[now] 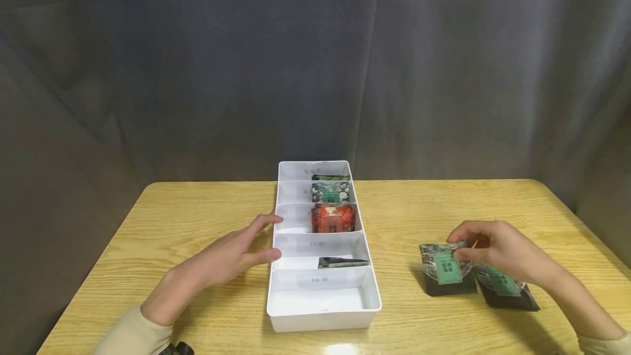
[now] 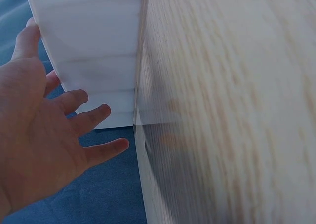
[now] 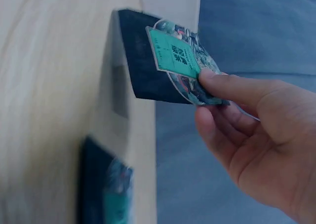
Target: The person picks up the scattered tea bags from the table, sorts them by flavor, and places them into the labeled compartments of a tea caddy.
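My right hand (image 1: 498, 248) pinches a dark tea sachet (image 1: 446, 273) with a green label between thumb and fingers. In the right wrist view the sachet (image 3: 168, 61) is tilted and raised above the wooden table. A second dark sachet (image 1: 508, 289) with a green label lies under and beside that hand. My left hand (image 1: 231, 251) is at the left side of a white compartment box (image 1: 322, 320), thumb and forefinger spread along its rim. From the left wrist, the other fingers of the left hand (image 2: 54, 110) look loosely extended beside the box wall.
Red sachets (image 1: 333, 219) stand in the box's middle compartment, with a white-flowered sachet (image 1: 331, 193) and green ones (image 1: 330, 177) behind. A dark sachet (image 1: 342, 262) lies nearer the front. Thin dividers separate the labelled compartments. A dark curtain (image 1: 315, 70) hangs behind the table (image 1: 197, 201).
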Tool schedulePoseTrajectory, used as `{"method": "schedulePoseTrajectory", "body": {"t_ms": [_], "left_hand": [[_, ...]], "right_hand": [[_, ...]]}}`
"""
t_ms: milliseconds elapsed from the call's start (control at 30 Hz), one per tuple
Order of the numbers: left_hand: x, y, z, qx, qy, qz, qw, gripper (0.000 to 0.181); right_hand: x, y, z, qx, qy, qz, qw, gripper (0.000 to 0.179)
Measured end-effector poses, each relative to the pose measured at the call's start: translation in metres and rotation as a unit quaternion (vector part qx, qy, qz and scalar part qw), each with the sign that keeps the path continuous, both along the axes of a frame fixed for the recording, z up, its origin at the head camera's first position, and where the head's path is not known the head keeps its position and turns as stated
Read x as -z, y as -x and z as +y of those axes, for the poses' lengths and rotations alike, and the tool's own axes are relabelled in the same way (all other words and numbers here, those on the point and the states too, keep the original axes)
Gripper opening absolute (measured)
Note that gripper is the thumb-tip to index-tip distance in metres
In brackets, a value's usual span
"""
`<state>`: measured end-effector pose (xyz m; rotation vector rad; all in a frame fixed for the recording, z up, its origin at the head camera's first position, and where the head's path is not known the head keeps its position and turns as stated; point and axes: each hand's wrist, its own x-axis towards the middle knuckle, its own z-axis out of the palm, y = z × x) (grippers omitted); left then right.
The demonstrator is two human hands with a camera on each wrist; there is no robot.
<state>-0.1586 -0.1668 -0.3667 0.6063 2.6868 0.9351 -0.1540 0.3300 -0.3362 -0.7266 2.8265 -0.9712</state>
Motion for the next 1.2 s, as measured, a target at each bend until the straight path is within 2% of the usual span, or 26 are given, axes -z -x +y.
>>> {"method": "schedulePoseTrajectory", "body": {"t_ms": [100, 333, 633, 933, 1100, 1200], "left_hand": [[-0.001, 0.0, 0.0, -0.001, 0.001, 0.0, 1.0, 0.066], [-0.001, 0.0, 0.0, -0.004, 0.0, -0.003, 1.0, 0.064], [0.0, -0.002, 0.0, -0.005, 0.006, 0.001, 1.0, 0.064], [-0.002, -0.002, 0.0, -0.005, 0.01, 0.004, 0.9999, 0.063], [-0.002, -0.002, 0.001, -0.003, 0.008, 0.002, 1.0, 0.064], [-0.002, -0.001, 0.001, -0.004, 0.008, 0.001, 1.0, 0.064]], "right_hand": [[-0.008, -0.005, -0.009, 0.013, 0.01, 0.027, 0.9995, 0.012], [-0.026, -0.014, -0.027, 0.029, 0.023, 0.088, 0.9955, 0.018], [-0.039, -0.024, -0.041, 0.028, 0.047, 0.125, 0.9906, 0.023], [-0.054, -0.034, -0.064, -0.013, 0.066, 0.201, 0.9773, 0.039], [-0.057, -0.037, -0.071, -0.037, 0.076, 0.209, 0.9744, 0.04], [-0.054, -0.039, -0.078, -0.056, 0.104, 0.209, 0.9707, 0.04]]}}
